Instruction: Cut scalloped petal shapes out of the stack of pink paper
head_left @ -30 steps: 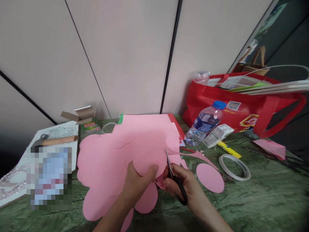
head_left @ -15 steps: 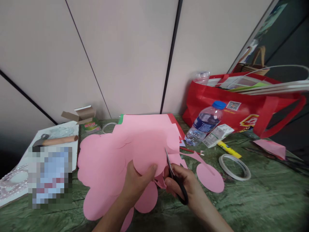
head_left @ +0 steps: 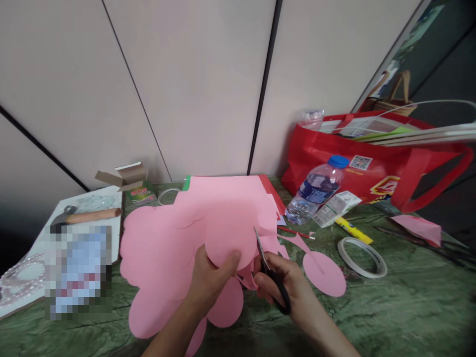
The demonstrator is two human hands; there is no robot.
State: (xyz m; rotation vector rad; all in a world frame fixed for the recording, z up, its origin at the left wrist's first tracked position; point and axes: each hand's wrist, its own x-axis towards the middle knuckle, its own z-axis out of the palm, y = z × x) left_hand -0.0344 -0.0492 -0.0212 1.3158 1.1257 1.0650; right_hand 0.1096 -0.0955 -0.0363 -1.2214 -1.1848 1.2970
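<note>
Paper (head_left: pixel 228 230) is pink, round-edged.

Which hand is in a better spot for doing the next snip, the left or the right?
Probably the right hand: it holds the scissors, with their tip beside the edge of the pink paper circle. The left hand is gripping that circle.

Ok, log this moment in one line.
left hand: holding rounded pink paper | right hand: holding black-handled scissors | nearby: white tape roll, blue-capped water bottle
</note>
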